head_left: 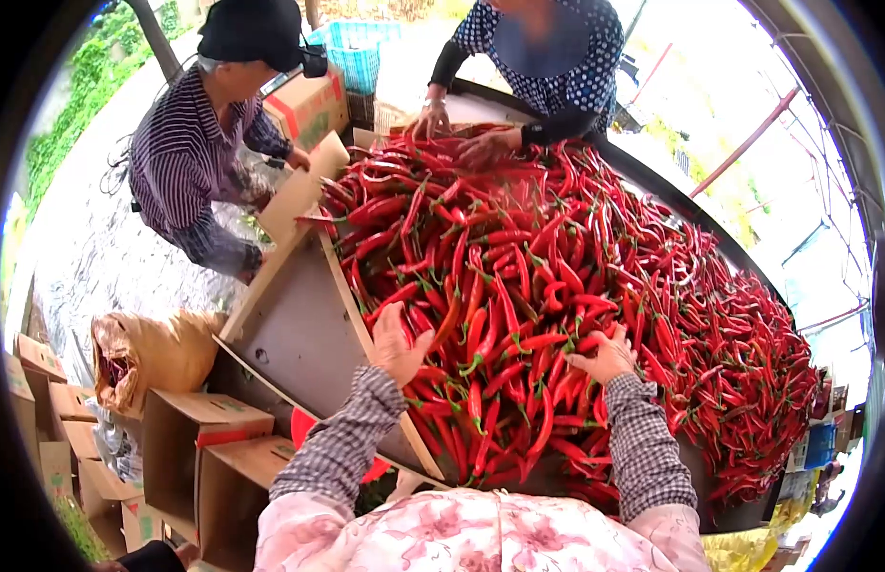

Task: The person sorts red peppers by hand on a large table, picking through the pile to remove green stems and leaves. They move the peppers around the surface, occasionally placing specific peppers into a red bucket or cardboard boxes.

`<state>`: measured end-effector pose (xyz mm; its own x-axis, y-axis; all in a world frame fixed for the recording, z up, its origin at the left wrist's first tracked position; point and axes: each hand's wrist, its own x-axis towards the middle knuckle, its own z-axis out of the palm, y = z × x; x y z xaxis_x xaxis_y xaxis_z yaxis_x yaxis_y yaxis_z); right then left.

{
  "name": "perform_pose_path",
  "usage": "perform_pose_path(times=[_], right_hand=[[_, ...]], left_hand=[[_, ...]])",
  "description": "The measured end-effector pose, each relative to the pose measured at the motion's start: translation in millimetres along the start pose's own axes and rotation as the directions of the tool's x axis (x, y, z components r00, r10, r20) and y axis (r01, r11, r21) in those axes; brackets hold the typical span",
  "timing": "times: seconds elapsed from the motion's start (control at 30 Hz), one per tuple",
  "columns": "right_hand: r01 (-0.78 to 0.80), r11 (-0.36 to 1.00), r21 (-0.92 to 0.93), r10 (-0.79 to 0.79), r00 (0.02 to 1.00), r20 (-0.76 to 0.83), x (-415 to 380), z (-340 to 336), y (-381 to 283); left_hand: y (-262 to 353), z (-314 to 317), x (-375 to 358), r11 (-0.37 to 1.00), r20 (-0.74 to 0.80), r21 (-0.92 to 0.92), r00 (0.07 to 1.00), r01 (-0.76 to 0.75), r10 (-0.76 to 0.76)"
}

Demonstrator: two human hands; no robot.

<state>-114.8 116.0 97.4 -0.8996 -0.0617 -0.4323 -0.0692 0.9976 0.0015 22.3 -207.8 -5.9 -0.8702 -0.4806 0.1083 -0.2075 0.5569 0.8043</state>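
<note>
A: Starting left?

B: Open cardboard boxes (171, 462), square-edged, stiff flaps. Beside them, crumpled tan sack (175, 353), soft and bulging. Next, smooth grey-brown table (295, 329), with a pale, straight wooden strip (421, 443).

A: Left hand (400, 345)?

B: At the heap's left edge, grip spread, thumb apart from fingers.

A: The red chillies (519, 286)?

B: Glossy, slender, tapering, many curved; green stems. Heaped on the table, some between the two grips, the rest spreading far and right of both.

A: Right hand (609, 357)?

B: Touching chillies on the heap's near part. Grip spread too, thumb apart from fingers. Checked woven sleeve (648, 448) behind.
</note>
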Motion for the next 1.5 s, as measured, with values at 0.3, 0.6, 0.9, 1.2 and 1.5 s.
perform_pose_path(times=[0.3, 0.6, 0.9, 1.2, 1.5], right_hand=[[-0.023, 0.991, -0.132, 0.028, 0.999, 0.035, 9, 9, -9], [-0.06, 0.984, -0.165, 0.07, 0.996, 0.056, 11, 9, -16], [-0.051, 0.991, -0.127, 0.043, 0.997, -0.065, 16, 23, -10], [0.2, 0.98, 0.0, -0.191, 0.938, -0.289, -17, 53, -32], [0.531, 0.846, -0.041, -0.517, 0.801, -0.301, -65, 72, -54]], left_hand=[[20, 13, 46, 0.865, 0.267, 0.457, 0.896, 0.206, -0.355], [30, 0, 63, 0.827, 0.305, 0.539, 0.878, 0.159, -0.368], [21, 4, 69, 0.799, 0.31, 0.596, 0.896, 0.078, -0.319], [25, 15, 69, 0.777, 0.276, 0.618, 0.891, 0.124, -0.361], [27, 20, 60, 0.773, 0.253, 0.621, 0.901, 0.129, -0.354]])
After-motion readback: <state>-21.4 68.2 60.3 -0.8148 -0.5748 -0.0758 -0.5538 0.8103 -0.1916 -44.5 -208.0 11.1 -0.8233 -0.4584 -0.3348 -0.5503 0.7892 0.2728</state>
